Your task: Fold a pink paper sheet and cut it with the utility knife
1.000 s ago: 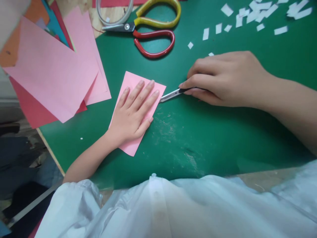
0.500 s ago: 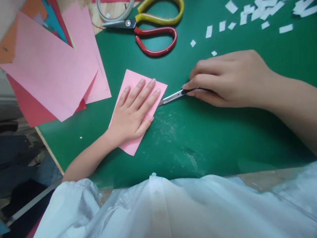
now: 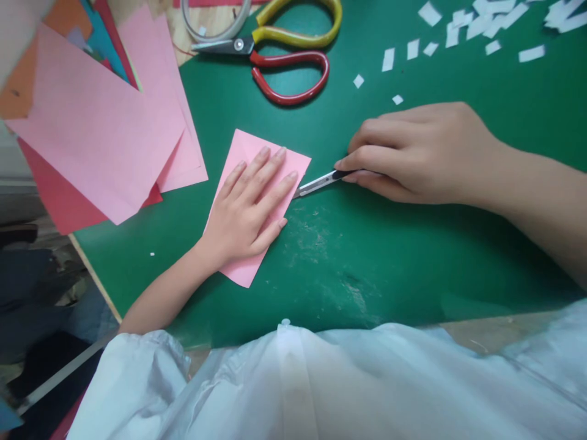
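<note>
Flat under my left hand [image 3: 247,211] lies a folded-looking piece of pink paper [image 3: 236,269] on the green table top. The fingers of that hand are stretched out and a little apart, pressing on the paper. My right hand [image 3: 413,156] pinches a slim utility knife [image 3: 321,182] with a silver body and a black part near the fingers. The knife's tip is at the paper's right edge, just past my left fingertips. Whether the blade is inside a fold or under the sheet cannot be made out.
Scissors [image 3: 293,36] with one yellow and one red handle lie beyond the paper, beside a roll of tape [image 3: 217,36]. Pink sheets [image 3: 105,134] and other coloured paper are piled at the left. Small white paper scraps [image 3: 495,18] lie scattered at the upper right.
My right hand has shifted slightly down and toward me with the knife, whose tip stays at the paper's right edge. My left hand stays on the paper.
</note>
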The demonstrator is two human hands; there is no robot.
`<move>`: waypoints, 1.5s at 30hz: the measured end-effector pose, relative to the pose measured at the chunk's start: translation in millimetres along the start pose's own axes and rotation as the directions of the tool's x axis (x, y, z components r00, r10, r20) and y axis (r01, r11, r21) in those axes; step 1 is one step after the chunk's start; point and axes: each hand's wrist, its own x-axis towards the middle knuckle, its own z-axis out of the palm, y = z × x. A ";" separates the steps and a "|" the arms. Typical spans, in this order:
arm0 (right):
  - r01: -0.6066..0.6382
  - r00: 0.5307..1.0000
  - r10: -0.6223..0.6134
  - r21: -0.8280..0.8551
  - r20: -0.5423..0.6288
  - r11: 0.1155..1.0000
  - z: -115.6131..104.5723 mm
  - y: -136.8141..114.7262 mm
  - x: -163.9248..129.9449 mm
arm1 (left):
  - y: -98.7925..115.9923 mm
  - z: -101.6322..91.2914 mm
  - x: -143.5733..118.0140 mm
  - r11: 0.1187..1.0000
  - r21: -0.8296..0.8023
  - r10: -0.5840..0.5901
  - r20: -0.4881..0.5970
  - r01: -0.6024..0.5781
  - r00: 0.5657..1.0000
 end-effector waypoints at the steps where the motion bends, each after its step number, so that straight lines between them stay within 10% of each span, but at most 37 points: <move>1: -0.008 1.000 0.008 -0.001 0.006 1.000 0.1 -0.2 0.0 | -1.1 0.6 -2.6 1.000 0.006 0.015 -0.024 -0.015 1.000; 8: 0.010 1.000 -0.010 0.010 0.005 1.000 0.0 -0.7 0.1 | -1.2 4.1 -17.5 0.978 0.115 0.195 -0.177 -0.176 0.965; 24: 0.042 0.998 -0.041 0.028 -0.045 0.999 -0.4 -0.2 -0.1 | 28.1 -7.8 -50.2 0.992 0.120 0.017 0.121 -0.031 0.993; 45: -0.006 0.999 0.009 0.072 -0.041 0.997 -1.8 -9.3 0.0 | 19.8 3.5 -53.4 0.996 0.077 0.039 0.073 -0.045 0.997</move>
